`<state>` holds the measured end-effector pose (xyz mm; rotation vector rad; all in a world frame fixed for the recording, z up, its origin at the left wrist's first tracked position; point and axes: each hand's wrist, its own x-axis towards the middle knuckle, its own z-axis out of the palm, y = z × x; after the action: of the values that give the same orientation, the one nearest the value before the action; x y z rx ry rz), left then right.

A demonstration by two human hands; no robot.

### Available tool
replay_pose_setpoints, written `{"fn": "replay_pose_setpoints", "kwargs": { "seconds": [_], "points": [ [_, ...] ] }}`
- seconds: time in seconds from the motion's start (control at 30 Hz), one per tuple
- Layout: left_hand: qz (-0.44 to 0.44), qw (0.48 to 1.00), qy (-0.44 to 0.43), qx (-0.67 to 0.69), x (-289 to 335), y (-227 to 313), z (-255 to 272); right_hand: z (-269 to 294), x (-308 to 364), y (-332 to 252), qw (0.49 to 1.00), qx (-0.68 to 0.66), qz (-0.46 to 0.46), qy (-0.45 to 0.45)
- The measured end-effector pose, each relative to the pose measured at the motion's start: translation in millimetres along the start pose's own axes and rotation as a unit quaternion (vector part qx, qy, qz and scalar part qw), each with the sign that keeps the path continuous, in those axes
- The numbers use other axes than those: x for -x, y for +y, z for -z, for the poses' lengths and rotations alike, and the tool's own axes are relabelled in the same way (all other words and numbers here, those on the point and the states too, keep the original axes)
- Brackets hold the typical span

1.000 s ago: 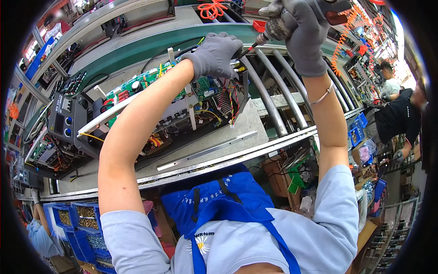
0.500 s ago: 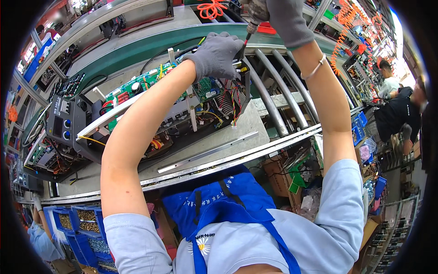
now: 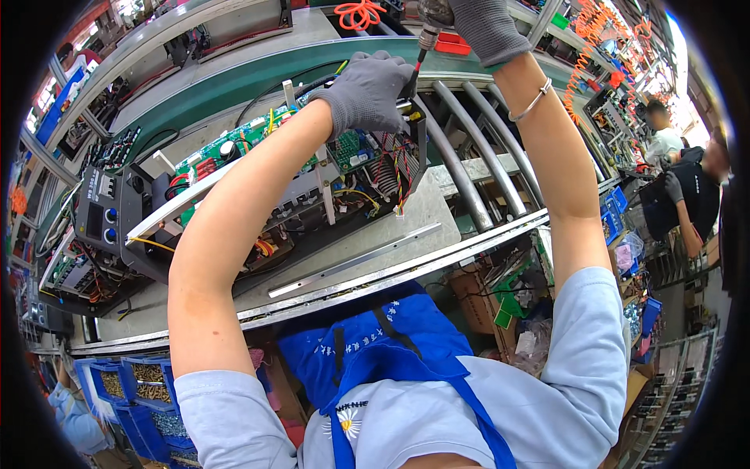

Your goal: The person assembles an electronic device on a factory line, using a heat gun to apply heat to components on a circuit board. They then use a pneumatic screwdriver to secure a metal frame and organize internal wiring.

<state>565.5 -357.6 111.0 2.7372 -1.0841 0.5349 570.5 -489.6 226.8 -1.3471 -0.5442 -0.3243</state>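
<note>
My right hand [image 3: 490,33], in a grey glove, grips a power screwdriver [image 3: 435,14] at the top edge, its upper part cut off. The driver's bit [image 3: 419,62] slants down to the right end of an opened electronic unit [image 3: 305,187]. Beside the bit, my gloved left hand [image 3: 369,92] is closed at that end of the unit; what its fingers hold is hidden. Green circuit boards [image 3: 350,152], a white capacitor and coloured wires [image 3: 402,176] show inside the unit.
Steel rollers [image 3: 461,156] lie to the right of the unit. A metal strip [image 3: 355,260] rests on the bench in front. Another unit with a black panel [image 3: 101,215] stands left. Blue bins of screws [image 3: 150,383] are lower left. A co-worker [image 3: 691,187] is at far right.
My right hand and the screwdriver have shifted slightly up and left. My left hand has moved a little with them, staying at the unit's end. The co-worker's arm has moved.
</note>
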Motion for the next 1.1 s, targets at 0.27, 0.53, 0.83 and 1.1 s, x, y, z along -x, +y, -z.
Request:
{"fn": "replay_pose_setpoints", "kwargs": {
  "seconds": [0.27, 0.53, 0.83, 1.1],
  "points": [
    [-0.005, 1.0, 0.006, 0.011, 1.2, -3.2, -2.7, -14.5, -0.8, 4.3, 0.998, 0.04, 0.047, 0.016],
    [-0.009, 0.999, 0.028, 0.022, 0.8, -3.8, -8.0, -7.1, 3.3, 4.9, 0.999, 0.048, 0.006, -0.024],
    [0.043, 0.986, -0.059, 0.148, 24.7, 5.2, 29.4, -12.4, 11.7, -22.4, 0.996, -0.02, -0.009, -0.09],
    [0.163, 0.865, 0.172, 0.442, 118.3, 150.2, 50.1, 11.7, 189.8, -10.3, 0.965, 0.037, 0.161, -0.203]
  ]
}}
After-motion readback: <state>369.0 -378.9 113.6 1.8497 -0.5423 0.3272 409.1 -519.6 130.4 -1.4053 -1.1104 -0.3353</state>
